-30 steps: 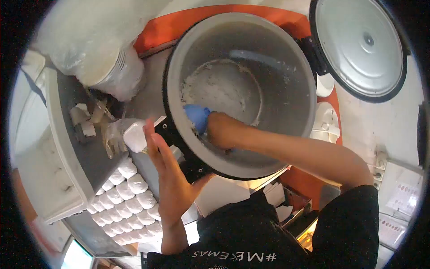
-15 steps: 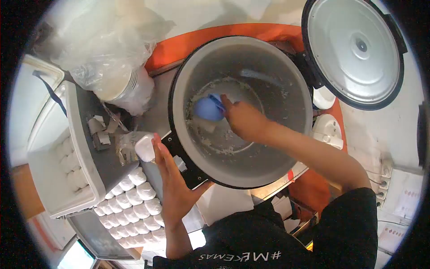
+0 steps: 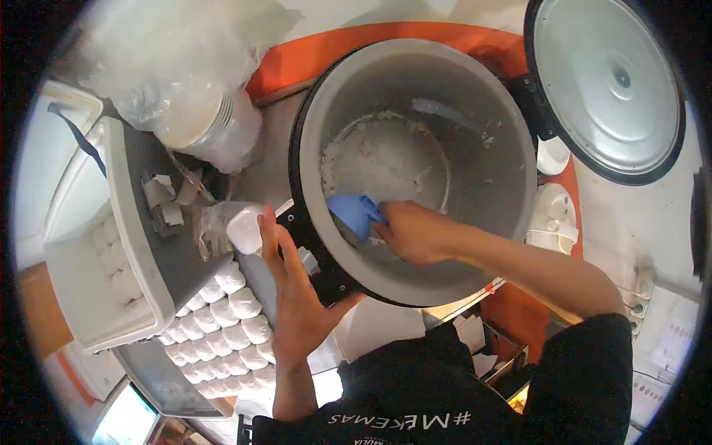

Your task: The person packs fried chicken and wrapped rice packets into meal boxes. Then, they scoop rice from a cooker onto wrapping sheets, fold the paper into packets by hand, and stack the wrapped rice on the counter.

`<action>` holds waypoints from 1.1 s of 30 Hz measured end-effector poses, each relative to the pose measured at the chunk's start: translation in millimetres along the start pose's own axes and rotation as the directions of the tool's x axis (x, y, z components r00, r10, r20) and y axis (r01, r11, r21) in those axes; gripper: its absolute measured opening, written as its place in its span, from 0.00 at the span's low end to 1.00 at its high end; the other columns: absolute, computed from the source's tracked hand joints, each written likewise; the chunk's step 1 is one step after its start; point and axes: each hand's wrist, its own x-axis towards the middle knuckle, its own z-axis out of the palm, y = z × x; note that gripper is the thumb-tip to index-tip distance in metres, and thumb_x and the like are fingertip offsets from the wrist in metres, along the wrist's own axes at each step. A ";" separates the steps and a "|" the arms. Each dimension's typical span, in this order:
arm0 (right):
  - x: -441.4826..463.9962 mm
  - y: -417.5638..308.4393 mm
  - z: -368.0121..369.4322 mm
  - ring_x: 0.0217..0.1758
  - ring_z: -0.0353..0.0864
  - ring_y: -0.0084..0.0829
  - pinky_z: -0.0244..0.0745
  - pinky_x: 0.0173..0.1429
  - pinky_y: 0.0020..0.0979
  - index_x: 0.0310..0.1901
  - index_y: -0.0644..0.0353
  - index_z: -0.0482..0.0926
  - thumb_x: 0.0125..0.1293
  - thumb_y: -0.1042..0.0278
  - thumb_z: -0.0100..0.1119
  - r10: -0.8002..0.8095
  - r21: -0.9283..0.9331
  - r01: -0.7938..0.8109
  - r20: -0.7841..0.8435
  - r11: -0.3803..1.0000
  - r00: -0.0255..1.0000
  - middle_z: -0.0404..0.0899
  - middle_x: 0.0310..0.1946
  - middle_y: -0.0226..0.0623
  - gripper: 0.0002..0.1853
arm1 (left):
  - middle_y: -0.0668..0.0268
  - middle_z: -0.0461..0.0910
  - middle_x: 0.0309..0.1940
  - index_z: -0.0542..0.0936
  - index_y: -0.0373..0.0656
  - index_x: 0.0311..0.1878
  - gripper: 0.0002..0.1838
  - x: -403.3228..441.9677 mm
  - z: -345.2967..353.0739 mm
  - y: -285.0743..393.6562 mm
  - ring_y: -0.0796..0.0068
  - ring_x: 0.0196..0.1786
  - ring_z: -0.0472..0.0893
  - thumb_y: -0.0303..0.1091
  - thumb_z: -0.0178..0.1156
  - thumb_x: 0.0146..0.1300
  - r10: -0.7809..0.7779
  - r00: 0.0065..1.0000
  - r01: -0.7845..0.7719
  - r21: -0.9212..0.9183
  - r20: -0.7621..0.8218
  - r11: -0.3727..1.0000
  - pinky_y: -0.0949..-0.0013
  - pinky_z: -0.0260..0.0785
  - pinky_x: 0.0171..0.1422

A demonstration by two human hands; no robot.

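My right hand (image 3: 419, 231) grips a blue rice scoop (image 3: 354, 213) by its handle, inside a large round rice cooker (image 3: 519, 185). The scoop's bowl is down by the near left inner wall. Bits of white rice (image 3: 341, 152) stick in a ring around the pot's bottom and on its sides. My left hand (image 3: 300, 285) is open at the cooker's outer front left, fingers stretched upward and thumb out along the black front panel (image 3: 337, 285). Its fingertips are next to a rounded white object (image 3: 245, 229), and I cannot tell whether they touch it.
The cooker's lid (image 3: 608, 74) stands open at the upper right. Rows of white wrapped bundles (image 3: 222, 326) lie at the lower left, beside an open white cooler box (image 3: 133, 245) holding more. Stacked cups in plastic (image 3: 215, 130) are at the upper left. A power strip (image 3: 636, 297) is at the right.
My right hand has drawn the scoop down toward the near wall of the pot, and its bowl has tilted. The left hand keeps its place at the cooker. The view has shifted slightly.
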 end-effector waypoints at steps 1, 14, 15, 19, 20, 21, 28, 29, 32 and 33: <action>-15.9 -6.6 -4.0 0.29 0.86 0.50 0.80 0.38 0.49 0.49 0.74 0.75 0.77 0.62 0.45 0.050 0.008 -0.050 0.037 0.999 0.998 0.82 0.28 0.55 0.18 | 0.42 0.32 0.82 0.33 0.43 0.82 0.76 -0.8 0.7 0.0 0.35 0.83 0.36 0.51 0.82 0.44 0.007 1.000 -0.007 0.003 -0.002 1.000 0.39 0.40 0.82; -28.5 1.6 -2.8 0.31 0.86 0.47 0.79 0.30 0.45 0.56 0.74 0.72 0.74 0.65 0.49 0.001 -0.158 0.014 0.095 0.987 0.996 0.82 0.38 0.56 0.19 | 0.41 0.33 0.82 0.34 0.41 0.82 0.77 7.9 -1.4 13.9 0.37 0.83 0.38 0.49 0.83 0.41 -0.027 1.000 0.026 0.079 0.010 0.997 0.42 0.41 0.83; -28.9 17.5 -9.7 0.24 0.80 0.38 0.73 0.23 0.40 0.56 0.71 0.73 0.75 0.63 0.50 0.008 0.117 -0.027 0.158 0.993 0.987 0.79 0.33 0.48 0.18 | 0.42 0.33 0.82 0.34 0.40 0.82 0.77 5.3 -1.7 13.2 0.37 0.83 0.39 0.49 0.83 0.41 -0.033 0.999 0.031 0.090 0.019 0.995 0.42 0.41 0.83; -36.3 57.6 -50.9 0.17 0.68 0.23 0.61 0.15 0.31 0.61 0.65 0.72 0.77 0.59 0.53 -0.003 0.615 -0.162 0.259 0.771 0.966 0.69 0.23 0.31 0.20 | 0.43 0.34 0.82 0.34 0.40 0.82 0.77 3.1 -2.3 10.3 0.38 0.83 0.39 0.48 0.83 0.41 -0.023 1.000 0.022 0.084 0.010 0.996 0.42 0.41 0.83; -34.3 57.0 -56.2 0.17 0.70 0.24 0.62 0.16 0.32 0.64 0.66 0.71 0.77 0.59 0.53 0.029 0.538 -0.113 0.162 0.835 0.986 0.70 0.23 0.33 0.22 | 0.43 0.34 0.82 0.34 0.40 0.82 0.77 3.4 -2.4 10.8 0.38 0.83 0.39 0.48 0.83 0.41 -0.025 1.000 0.023 0.080 0.016 0.996 0.42 0.41 0.83; -32.8 56.2 -58.8 0.18 0.72 0.26 0.64 0.16 0.34 0.66 0.67 0.69 0.77 0.60 0.52 0.050 0.451 -0.071 0.060 0.890 0.997 0.71 0.22 0.34 0.24 | 0.42 0.34 0.82 0.34 0.41 0.82 0.77 4.0 -2.6 11.4 0.38 0.83 0.39 0.48 0.84 0.41 -0.032 0.999 0.031 0.073 0.015 0.997 0.42 0.41 0.83; 14.4 95.4 -26.7 0.22 0.80 0.35 0.75 0.27 0.42 0.50 0.73 0.75 0.77 0.61 0.50 -0.377 -0.407 0.176 -0.489 0.896 0.787 0.75 0.21 0.44 0.18 | 0.42 0.34 0.82 0.35 0.42 0.82 0.77 2.6 -2.3 8.6 0.38 0.83 0.38 0.47 0.84 0.41 -0.022 1.000 0.021 0.063 0.016 0.998 0.42 0.41 0.83; 3.9 80.3 -46.8 0.22 0.80 0.34 0.75 0.28 0.41 0.48 0.73 0.76 0.78 0.61 0.50 -0.133 -0.258 0.038 -0.363 0.965 0.922 0.76 0.22 0.43 0.18 | 0.42 0.34 0.82 0.35 0.42 0.82 0.77 3.0 -2.2 7.6 0.38 0.83 0.38 0.47 0.84 0.41 -0.015 1.000 0.014 0.066 0.013 0.998 0.42 0.41 0.83; 31.8 112.0 -32.6 0.22 0.80 0.32 0.75 0.27 0.39 0.45 0.71 0.78 0.78 0.59 0.49 -0.036 -0.179 0.035 -0.003 0.983 0.999 0.77 0.23 0.40 0.18 | 0.42 0.34 0.82 0.36 0.42 0.82 0.76 3.4 -1.8 7.8 0.38 0.83 0.38 0.47 0.84 0.41 -0.016 1.000 0.015 0.034 0.001 0.999 0.42 0.41 0.83; 35.3 108.4 -24.4 0.22 0.80 0.32 0.75 0.27 0.38 0.45 0.70 0.78 0.78 0.58 0.49 0.004 -0.080 0.000 0.053 0.997 0.999 0.77 0.23 0.39 0.19 | 0.42 0.34 0.82 0.36 0.42 0.82 0.76 2.5 -2.0 6.9 0.38 0.83 0.39 0.47 0.84 0.41 -0.010 1.000 0.010 0.038 0.003 0.999 0.42 0.41 0.83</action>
